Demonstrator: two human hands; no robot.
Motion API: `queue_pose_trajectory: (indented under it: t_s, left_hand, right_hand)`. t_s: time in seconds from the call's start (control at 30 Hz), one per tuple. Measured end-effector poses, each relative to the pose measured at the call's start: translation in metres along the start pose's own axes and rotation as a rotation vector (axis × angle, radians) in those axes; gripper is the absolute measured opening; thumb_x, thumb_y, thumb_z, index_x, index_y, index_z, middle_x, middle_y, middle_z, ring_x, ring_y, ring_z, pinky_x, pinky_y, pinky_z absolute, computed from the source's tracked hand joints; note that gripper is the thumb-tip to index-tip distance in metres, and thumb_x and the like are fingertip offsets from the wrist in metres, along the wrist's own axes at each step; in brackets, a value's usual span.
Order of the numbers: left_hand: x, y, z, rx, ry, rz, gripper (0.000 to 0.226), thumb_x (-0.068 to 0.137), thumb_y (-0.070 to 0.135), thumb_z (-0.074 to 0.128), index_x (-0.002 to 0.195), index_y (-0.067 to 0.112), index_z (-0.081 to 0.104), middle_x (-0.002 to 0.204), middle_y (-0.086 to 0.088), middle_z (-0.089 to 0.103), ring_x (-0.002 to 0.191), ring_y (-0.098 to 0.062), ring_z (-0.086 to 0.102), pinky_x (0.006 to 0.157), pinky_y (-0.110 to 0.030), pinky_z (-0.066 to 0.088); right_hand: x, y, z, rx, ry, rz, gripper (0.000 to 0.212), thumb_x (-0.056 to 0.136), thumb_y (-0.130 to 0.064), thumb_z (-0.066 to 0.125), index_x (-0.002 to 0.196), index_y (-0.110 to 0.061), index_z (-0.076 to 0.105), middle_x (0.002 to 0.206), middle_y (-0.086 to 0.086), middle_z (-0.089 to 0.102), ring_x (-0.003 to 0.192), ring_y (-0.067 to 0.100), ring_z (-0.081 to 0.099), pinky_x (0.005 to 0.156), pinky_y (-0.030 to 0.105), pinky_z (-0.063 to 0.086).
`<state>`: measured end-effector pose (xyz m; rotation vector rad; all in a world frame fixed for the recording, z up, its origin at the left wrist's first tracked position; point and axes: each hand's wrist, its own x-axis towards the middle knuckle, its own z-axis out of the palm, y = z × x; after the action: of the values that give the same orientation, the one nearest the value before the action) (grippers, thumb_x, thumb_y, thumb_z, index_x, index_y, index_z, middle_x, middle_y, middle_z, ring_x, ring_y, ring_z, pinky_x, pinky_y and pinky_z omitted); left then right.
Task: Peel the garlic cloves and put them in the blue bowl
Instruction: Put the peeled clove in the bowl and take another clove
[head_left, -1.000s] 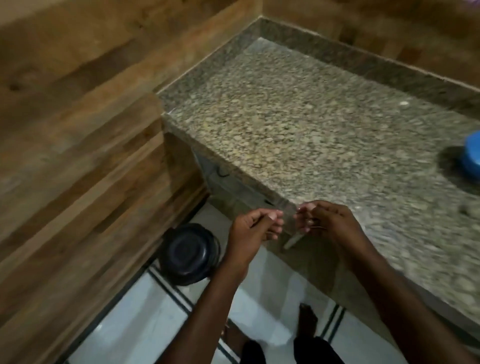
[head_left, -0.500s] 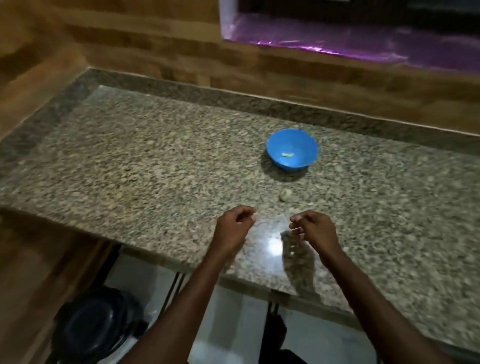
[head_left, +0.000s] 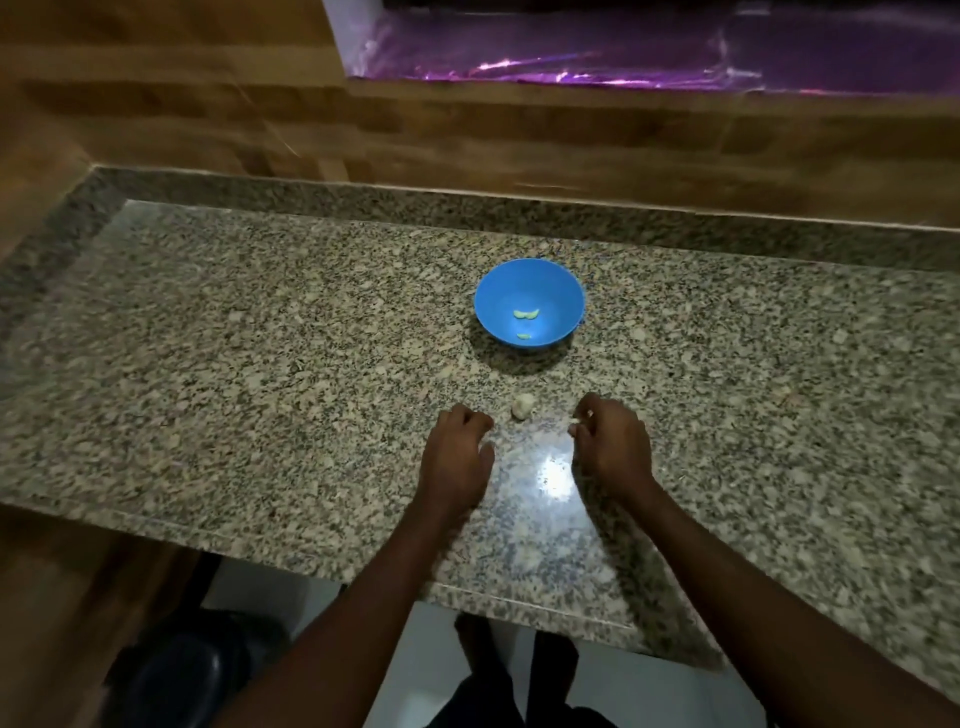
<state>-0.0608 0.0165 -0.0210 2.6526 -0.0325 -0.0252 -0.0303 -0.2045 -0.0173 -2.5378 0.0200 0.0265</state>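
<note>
While my left hand (head_left: 457, 447) hovers with curled, empty fingers, my right hand (head_left: 610, 441) pinches something pale; garlic (head_left: 522, 405) lies on the table (head_left: 234, 389) between them, near the blue bowl (head_left: 530, 309) holding peeled cloves (head_left: 526, 314).

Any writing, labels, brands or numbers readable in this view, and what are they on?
None: no text, label, brand or number shows anywhere in this view.
Blue bowl: plain, no marking visible.
Granite counter: only speckle.
Purple sheet behind the counter: only glare streaks, no lettering.
Dark round container on the floor: too dim and blurred to tell.
</note>
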Motion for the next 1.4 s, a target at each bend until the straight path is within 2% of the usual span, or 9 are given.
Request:
queue_pose_trajectory:
  t_s: [0.17, 0.33, 0.53, 0.67, 0.8, 0.87, 0.97, 1.1, 1.4]
  left_hand:
    - [0.024, -0.005, -0.009, -0.077, -0.044, -0.051, 0.018, 0.089, 0.014, 0.059, 0.103, 0.014, 0.07, 0.101, -0.005, 0.06, 0.097, -0.026, 0.057, 0.077, -0.033, 0.046]
    - [0.039, -0.01, -0.013, -0.22, -0.041, -0.08, 0.019, 0.088, 0.012, 0.06, 0.101, 0.016, 0.073, 0.101, -0.005, 0.069, 0.095, -0.024, 0.064, 0.081, -0.033, 0.05]
    - [0.056, -0.005, -0.009, -0.483, -0.113, -0.11, 0.041, 0.086, 0.011, 0.068, 0.127, 0.019, 0.064, 0.108, -0.003, 0.068, 0.089, -0.016, 0.064, 0.078, -0.027, 0.049]
    - [0.06, 0.006, 0.002, -0.45, -0.164, 0.073, 0.067, 0.082, 0.024, 0.078, 0.143, 0.019, 0.052, 0.117, 0.001, 0.056, 0.09, -0.008, 0.053, 0.073, -0.013, 0.038]
    - [0.067, 0.013, 0.011, -0.348, -0.114, 0.117, 0.045, 0.085, 0.016, 0.077, 0.129, 0.018, 0.066, 0.108, -0.004, 0.06, 0.092, -0.02, 0.06, 0.075, -0.025, 0.04]
    - [0.065, 0.017, 0.009, -0.511, -0.133, 0.004, 0.036, 0.083, 0.009, 0.077, 0.119, 0.014, 0.071, 0.096, -0.001, 0.064, 0.081, -0.013, 0.061, 0.072, -0.025, 0.048]
    - [0.062, 0.019, -0.001, -0.945, -0.267, -0.219, 0.034, 0.08, -0.003, 0.077, 0.112, 0.008, 0.073, 0.089, -0.01, 0.072, 0.075, -0.014, 0.069, 0.068, -0.031, 0.061]
    - [0.056, 0.026, -0.02, -1.081, -0.34, -0.19, 0.033, 0.081, -0.011, 0.072, 0.11, 0.004, 0.072, 0.091, -0.009, 0.073, 0.073, -0.008, 0.07, 0.065, -0.022, 0.056]
    - [0.047, 0.035, -0.031, -0.908, -0.233, 0.055, 0.04, 0.076, -0.005, 0.072, 0.11, 0.017, 0.077, 0.103, 0.004, 0.077, 0.092, -0.012, 0.073, 0.081, -0.027, 0.059]
  right_hand:
    - [0.029, -0.009, -0.014, -0.072, -0.029, -0.012, 0.009, 0.085, -0.022, 0.064, 0.078, -0.015, 0.065, 0.073, 0.005, 0.066, 0.071, 0.028, 0.063, 0.058, 0.031, 0.042]
    - [0.08, -0.06, -0.035, 0.119, 0.135, -0.018, 0.012, 0.087, -0.018, 0.07, 0.077, -0.012, 0.067, 0.067, 0.001, 0.063, 0.063, 0.017, 0.058, 0.06, 0.024, 0.035]
    - [0.135, -0.094, -0.02, 0.127, 0.054, 0.005, 0.003, 0.085, -0.019, 0.074, 0.088, -0.018, 0.074, 0.077, 0.004, 0.072, 0.071, 0.017, 0.067, 0.064, 0.023, 0.045]
    - [0.118, -0.084, -0.024, 0.171, 0.143, 0.077, 0.007, 0.087, -0.019, 0.071, 0.088, -0.015, 0.076, 0.079, 0.003, 0.072, 0.069, 0.014, 0.061, 0.065, 0.023, 0.04]
    - [0.067, -0.052, -0.022, 0.211, 0.19, 0.2, 0.013, 0.088, -0.026, 0.07, 0.08, -0.017, 0.074, 0.072, 0.0, 0.072, 0.067, 0.018, 0.065, 0.064, 0.03, 0.048]
    - [0.044, -0.042, -0.017, 0.252, 0.131, 0.294, 0.011, 0.088, -0.023, 0.071, 0.079, -0.018, 0.075, 0.07, 0.001, 0.073, 0.067, 0.017, 0.067, 0.064, 0.03, 0.049]
    - [0.022, -0.04, -0.011, 0.493, 0.002, 0.445, 0.012, 0.091, -0.009, 0.067, 0.084, -0.003, 0.074, 0.063, 0.007, 0.071, 0.05, 0.013, 0.064, 0.052, 0.021, 0.048]
    - [0.01, -0.055, -0.02, 0.921, -0.167, 0.627, 0.014, 0.095, 0.0, 0.06, 0.093, 0.013, 0.065, 0.074, 0.028, 0.066, 0.045, 0.023, 0.062, 0.043, 0.029, 0.053]
    - [-0.004, -0.069, -0.036, 1.116, -0.142, 0.686, 0.013, 0.091, 0.001, 0.058, 0.095, 0.001, 0.07, 0.084, 0.022, 0.071, 0.073, 0.033, 0.069, 0.076, 0.039, 0.061]
